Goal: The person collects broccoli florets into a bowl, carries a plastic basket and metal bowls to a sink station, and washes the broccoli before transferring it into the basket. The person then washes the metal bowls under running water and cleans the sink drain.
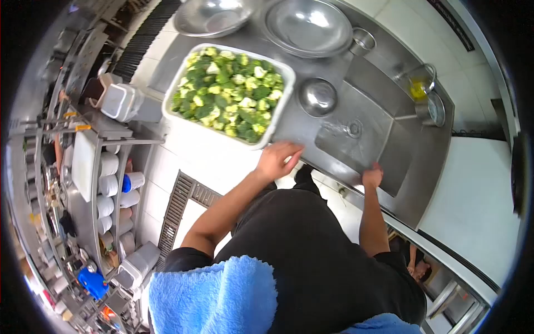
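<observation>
My left hand (278,159) is over the front edge of the steel counter, just below the corner of a white tub (285,78). Its fingers are stretched to the right with the thumb apart, and nothing is in it. Cut broccoli florets (225,92) fill the tub. At the front rim of the steel sink (400,161) is my right hand (372,177), its fingers curled closed; what they hold, if anything, is hidden. Water lies in the sink around the drain (353,128). An upturned steel bowl (317,97) sits between tub and sink.
Two large steel bowls, one left (214,15) and one right (307,25), stand at the back beside a small metal cup (363,42). A container with yellow contents (418,88) is at the sink's far right. Shelves of white containers (107,183) stand left.
</observation>
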A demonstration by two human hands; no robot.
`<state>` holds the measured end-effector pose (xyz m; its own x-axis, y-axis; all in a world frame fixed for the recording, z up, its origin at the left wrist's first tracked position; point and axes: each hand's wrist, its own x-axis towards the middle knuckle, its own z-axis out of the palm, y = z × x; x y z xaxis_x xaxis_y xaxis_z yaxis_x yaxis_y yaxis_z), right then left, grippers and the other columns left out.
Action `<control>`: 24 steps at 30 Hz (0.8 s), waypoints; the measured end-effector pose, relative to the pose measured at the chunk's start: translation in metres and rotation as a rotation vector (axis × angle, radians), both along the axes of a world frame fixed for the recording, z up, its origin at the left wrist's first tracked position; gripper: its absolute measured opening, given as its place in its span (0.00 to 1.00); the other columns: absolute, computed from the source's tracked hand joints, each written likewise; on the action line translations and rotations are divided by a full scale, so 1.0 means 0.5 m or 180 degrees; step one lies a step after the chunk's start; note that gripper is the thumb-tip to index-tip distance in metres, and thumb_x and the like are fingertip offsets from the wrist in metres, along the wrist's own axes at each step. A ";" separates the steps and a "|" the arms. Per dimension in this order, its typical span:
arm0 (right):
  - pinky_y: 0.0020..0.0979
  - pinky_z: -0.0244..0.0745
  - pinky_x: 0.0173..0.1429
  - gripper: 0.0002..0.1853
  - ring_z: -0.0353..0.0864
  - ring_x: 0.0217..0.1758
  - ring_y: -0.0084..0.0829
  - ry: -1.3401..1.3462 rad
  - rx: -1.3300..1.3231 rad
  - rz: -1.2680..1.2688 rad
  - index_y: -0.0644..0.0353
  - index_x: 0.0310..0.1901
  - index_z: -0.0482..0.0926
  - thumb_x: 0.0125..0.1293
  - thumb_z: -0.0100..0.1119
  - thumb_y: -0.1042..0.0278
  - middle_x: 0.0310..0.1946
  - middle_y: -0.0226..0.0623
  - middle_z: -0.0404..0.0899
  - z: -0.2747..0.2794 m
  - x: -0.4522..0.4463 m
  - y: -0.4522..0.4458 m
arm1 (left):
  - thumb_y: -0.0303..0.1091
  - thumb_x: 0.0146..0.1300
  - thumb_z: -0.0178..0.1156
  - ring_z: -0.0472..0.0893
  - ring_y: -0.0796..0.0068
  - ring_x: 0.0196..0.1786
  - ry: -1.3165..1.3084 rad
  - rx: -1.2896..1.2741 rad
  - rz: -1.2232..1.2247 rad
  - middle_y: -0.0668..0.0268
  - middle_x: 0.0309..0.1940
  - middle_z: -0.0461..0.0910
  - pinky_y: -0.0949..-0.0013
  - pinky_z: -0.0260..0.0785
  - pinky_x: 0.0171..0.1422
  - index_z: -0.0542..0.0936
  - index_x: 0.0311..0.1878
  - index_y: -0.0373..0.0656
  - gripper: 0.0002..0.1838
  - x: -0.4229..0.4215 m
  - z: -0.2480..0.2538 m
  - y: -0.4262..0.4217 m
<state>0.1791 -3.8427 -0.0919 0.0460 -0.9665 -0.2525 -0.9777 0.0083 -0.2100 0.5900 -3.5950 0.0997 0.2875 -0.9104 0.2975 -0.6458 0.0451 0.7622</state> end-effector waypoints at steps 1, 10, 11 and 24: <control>0.46 0.67 0.76 0.32 0.74 0.69 0.59 -0.0128 -0.0182 0.0018 0.62 0.67 0.77 0.58 0.61 0.64 0.62 0.56 0.81 0.007 0.006 0.007 | 0.28 0.67 0.67 0.88 0.58 0.39 0.0360 -0.0124 0.0358 0.56 0.38 0.88 0.63 0.81 0.44 0.88 0.48 0.43 0.08 0.006 -0.011 0.061; 0.47 0.68 0.77 0.41 0.65 0.77 0.57 -0.0483 0.0388 -0.0162 0.61 0.74 0.69 0.64 0.67 0.47 0.75 0.55 0.67 -0.033 0.126 -0.014 | 0.48 0.73 0.58 0.83 0.56 0.47 0.2183 0.3445 0.2340 0.53 0.47 0.84 0.51 0.77 0.52 0.78 0.62 0.41 0.24 0.137 -0.459 0.807; 0.48 0.67 0.77 0.43 0.65 0.78 0.56 -0.1074 0.0684 -0.0418 0.61 0.75 0.68 0.65 0.67 0.43 0.76 0.55 0.65 -0.006 0.165 -0.027 | 0.47 0.74 0.56 0.83 0.60 0.46 0.2409 0.3324 0.2396 0.53 0.46 0.83 0.51 0.77 0.50 0.78 0.63 0.41 0.23 0.116 -0.421 0.834; 0.54 0.64 0.76 0.45 0.74 0.70 0.42 -0.3497 0.2589 -0.1562 0.54 0.73 0.69 0.67 0.59 0.25 0.68 0.41 0.74 0.114 0.606 -0.202 | 0.47 0.73 0.61 0.83 0.64 0.43 0.3453 0.2472 0.2926 0.60 0.46 0.82 0.61 0.78 0.34 0.78 0.65 0.37 0.26 0.104 -0.496 0.710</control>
